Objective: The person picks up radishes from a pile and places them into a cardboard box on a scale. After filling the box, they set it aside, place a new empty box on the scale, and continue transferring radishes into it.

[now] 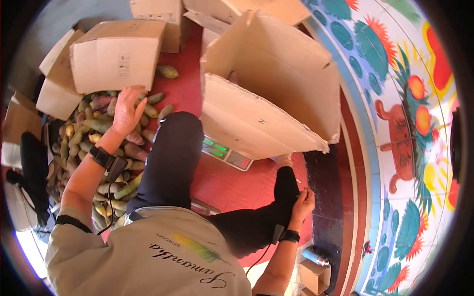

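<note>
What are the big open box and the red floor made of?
Box: brown corrugated cardboard, matte; wavy fluting shows along its cut edge. Floor: probably painted or polished concrete, smooth red with a slight sheen, no joints visible.

Left arm stretched forward and out to the side, elbow nearly straight. My left hand (126, 111) is open, palm down, fingers spread, nothing held, and a black band (101, 157) sits on that wrist with a thin cable trailing back along the forearm. Right arm bent and kept close, my right hand (303, 201) low against my right shin (285, 185), fingers curled, grip unclear from here. A second black band (290, 236) is on that wrist, and both forearms are bare.
</note>
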Demonstrator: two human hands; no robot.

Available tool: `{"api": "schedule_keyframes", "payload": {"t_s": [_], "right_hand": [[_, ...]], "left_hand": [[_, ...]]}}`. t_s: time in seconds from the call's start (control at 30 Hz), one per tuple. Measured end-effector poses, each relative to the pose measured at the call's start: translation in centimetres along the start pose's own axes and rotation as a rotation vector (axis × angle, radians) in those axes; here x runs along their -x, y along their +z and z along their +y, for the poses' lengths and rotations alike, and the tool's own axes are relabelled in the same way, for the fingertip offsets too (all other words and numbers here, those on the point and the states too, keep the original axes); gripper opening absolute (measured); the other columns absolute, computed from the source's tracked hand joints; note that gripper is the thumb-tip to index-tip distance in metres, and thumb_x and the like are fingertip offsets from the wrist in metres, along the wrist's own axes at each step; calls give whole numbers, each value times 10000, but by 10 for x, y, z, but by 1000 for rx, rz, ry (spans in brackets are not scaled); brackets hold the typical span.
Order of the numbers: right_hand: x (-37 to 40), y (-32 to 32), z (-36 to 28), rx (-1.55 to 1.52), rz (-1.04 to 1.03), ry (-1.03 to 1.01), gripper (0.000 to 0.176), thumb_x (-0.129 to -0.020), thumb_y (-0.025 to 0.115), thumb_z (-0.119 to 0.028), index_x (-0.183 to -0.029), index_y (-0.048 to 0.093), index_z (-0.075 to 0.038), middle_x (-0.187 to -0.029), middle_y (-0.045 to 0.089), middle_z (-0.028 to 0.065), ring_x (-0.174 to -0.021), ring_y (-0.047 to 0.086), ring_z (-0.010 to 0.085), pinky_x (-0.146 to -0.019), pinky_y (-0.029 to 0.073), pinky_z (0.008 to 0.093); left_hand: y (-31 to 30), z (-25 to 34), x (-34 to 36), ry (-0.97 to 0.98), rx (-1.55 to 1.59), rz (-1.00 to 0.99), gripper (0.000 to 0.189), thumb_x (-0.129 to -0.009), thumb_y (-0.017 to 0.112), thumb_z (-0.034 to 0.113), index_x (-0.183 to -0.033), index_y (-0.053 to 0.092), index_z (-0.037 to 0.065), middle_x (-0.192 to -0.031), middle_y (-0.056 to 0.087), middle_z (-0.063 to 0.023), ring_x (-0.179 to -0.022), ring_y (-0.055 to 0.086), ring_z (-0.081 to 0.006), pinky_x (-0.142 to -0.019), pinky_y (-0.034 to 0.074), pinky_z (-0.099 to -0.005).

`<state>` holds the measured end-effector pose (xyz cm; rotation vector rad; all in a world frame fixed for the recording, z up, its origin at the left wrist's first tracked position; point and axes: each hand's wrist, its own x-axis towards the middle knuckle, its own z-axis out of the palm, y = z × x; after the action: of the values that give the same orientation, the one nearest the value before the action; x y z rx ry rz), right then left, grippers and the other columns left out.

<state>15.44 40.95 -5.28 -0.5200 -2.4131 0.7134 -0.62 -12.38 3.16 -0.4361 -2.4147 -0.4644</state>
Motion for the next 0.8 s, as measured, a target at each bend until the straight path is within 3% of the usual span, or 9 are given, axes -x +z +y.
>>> {"api": "schedule_keyframes", "payload": {"t_s": [0.07,0.13,0.17,0.47,0.5,0.57,0.63,0.7,0.8], "right_hand": [[-1,0,3,26,-13,14,140,-863,496,-101,-862,592,2,-678,584,108,-530,560,157,-510,454,289],[-2,1,3,8,-20,-22,147,-865,495,-106,-868,592,3,-689,590,113,-543,568,160,-516,460,290],[-2,1,2,1,5,-40,153,-867,493,-111,-875,593,5,-700,596,118,-556,577,163,-521,467,291],[-1,0,-2,19,-57,33,181,-876,477,-127,-897,591,12,-670,579,111,-523,556,180,-503,444,293],[-1,-1,-1,18,-64,27,181,-876,477,-127,-897,591,12,-670,579,111,-523,556,180,-503,444,293],[-3,-1,0,43,-87,11,178,-874,473,-122,-887,589,12,-665,576,111,-527,556,182,-502,441,305],[-3,0,-1,49,-88,-3,175,-873,473,-120,-882,589,10,-665,577,112,-525,556,186,-501,441,310],[-3,1,1,56,-81,-14,173,-872,472,-118,-877,589,8,-665,577,113,-523,556,191,-501,440,314],[-3,1,8,76,-79,-27,184,-872,484,-146,-865,589,5,-660,583,100,-518,561,159,-488,450,283]], "left_hand": [[5,-37,48,-37,-79,-64,158,-732,596,98,-871,566,29,-964,567,-131,-910,510,-325,-798,400,-398],[7,-70,89,-239,-68,-267,115,-723,600,102,-806,553,38,-874,566,-123,-869,512,-329,-753,405,-416],[10,-82,113,-272,-115,-227,106,-717,606,111,-791,558,52,-825,556,-121,-852,513,-329,-731,408,-435],[-13,-115,237,-879,-452,-864,123,-737,566,165,-827,624,106,-950,571,-84,-1013,492,-260,-871,368,-390],[-14,-114,245,-890,-452,-864,123,-737,566,165,-827,624,106,-950,571,-84,-1013,492,-260,-871,368,-390],[-17,-115,261,-611,-571,-889,155,-727,572,157,-860,630,104,-1015,554,-72,-1053,468,-248,-889,346,-374],[-18,-106,256,-603,-563,-1011,213,-726,572,149,-923,632,96,-1100,519,-70,-1123,418,-242,-966,296,-403],[-21,-96,257,-408,-746,-1073,259,-732,570,139,-980,627,92,-1169,483,-79,-1170,378,-256,-1030,226,-467],[-18,-96,263,-413,-766,-1045,280,-735,576,136,-1008,615,88,-1197,461,-81,-1198,348,-266,-1052,168,-513]]}}
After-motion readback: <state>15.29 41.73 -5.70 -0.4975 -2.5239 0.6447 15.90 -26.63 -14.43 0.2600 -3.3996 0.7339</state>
